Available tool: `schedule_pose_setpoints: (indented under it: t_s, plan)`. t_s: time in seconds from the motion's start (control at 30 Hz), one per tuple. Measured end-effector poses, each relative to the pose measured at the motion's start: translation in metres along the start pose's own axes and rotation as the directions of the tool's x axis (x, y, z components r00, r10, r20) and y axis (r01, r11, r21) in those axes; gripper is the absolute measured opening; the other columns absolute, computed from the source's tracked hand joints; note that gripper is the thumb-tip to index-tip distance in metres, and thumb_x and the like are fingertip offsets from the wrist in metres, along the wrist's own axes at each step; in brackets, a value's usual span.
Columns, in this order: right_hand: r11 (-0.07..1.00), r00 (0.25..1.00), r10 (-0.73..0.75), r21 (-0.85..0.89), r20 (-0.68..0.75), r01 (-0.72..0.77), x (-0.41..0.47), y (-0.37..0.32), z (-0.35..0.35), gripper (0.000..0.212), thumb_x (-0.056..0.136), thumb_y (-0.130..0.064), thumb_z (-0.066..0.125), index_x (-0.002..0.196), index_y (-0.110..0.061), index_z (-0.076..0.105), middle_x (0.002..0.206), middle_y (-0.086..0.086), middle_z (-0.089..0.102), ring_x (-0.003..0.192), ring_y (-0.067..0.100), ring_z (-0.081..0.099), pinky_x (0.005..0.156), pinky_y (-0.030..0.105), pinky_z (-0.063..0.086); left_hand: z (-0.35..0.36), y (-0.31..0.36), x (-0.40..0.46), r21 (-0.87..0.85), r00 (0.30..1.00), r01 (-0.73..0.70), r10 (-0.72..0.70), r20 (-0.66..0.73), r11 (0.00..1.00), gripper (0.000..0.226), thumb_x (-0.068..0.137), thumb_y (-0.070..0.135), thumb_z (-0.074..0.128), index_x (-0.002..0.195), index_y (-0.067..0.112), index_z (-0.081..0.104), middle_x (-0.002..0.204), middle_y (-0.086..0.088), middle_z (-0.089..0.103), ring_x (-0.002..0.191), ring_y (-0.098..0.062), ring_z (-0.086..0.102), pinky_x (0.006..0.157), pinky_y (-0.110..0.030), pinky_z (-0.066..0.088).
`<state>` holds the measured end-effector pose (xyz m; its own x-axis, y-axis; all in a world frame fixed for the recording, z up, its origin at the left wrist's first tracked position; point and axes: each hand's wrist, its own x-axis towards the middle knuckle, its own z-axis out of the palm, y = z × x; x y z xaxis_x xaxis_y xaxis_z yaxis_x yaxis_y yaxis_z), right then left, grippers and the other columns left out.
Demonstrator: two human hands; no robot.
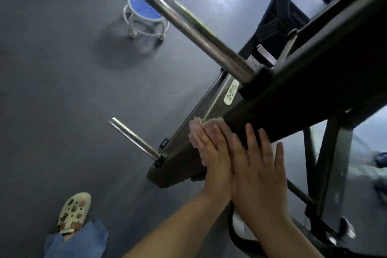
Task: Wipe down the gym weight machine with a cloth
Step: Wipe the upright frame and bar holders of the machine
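Observation:
The weight machine's dark metal beam [272, 98] slopes from the upper right down to its lower end near the floor. A pink cloth [198, 126] lies on the beam's lower part. My left hand [211, 153] presses flat on the cloth with straight fingers. My right hand [261, 165] lies flat beside it on the beam's dark side, fingers straight and spread, partly over the cloth's edge. Most of the cloth is hidden under the hands.
Two steel pegs stick out of the beam: a thick one [188, 27] above and a thin one [136, 140] low on the left. A blue-topped white stool [145, 14] stands on the grey floor. My foot in a cream clog [73, 211] is at lower left.

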<state>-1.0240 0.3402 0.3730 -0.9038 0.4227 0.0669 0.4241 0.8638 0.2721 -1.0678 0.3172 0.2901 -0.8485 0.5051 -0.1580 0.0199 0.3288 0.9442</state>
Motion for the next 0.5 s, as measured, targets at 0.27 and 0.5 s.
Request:
schedule_pose_setpoints:
  t_s: [0.27, 0.5]
  plan:
    - [0.715, 0.88, 0.426, 0.518, 0.211, -0.47, -0.011, -0.006, -0.032, 0.078, 0.092, -0.019, 0.046, 0.15, -0.028, -0.005, 0.155, 0.003, 0.014, 0.138, 0.018, 0.027, 0.113, 0.031, 0.031, -0.036, 0.025, 0.043, 0.452, 0.509, -0.819, 0.812, 0.288, 0.353, 0.08, 0.092, 0.04, 0.043, 0.151, 0.024, -0.009, 0.156, -0.006, -0.023, 0.143, -0.032, -0.017, 0.115, -0.053, -0.009]
    - [-0.033, 0.744, 0.568, 0.912, 0.353, -0.408, 0.005, -0.047, -0.026, 0.058, 0.101, -0.03, 0.034, 0.152, -0.035, 0.006, 0.154, -0.009, 0.015, 0.139, 0.004, 0.024, 0.115, 0.034, 0.029, -0.079, 0.029, 0.051, 0.267, 0.366, -0.926, 0.81, 0.458, 0.268, 0.071, 0.097, 0.032, 0.043, 0.151, 0.028, -0.003, 0.16, 0.001, -0.005, 0.147, -0.027, 0.003, 0.119, -0.045, 0.006]
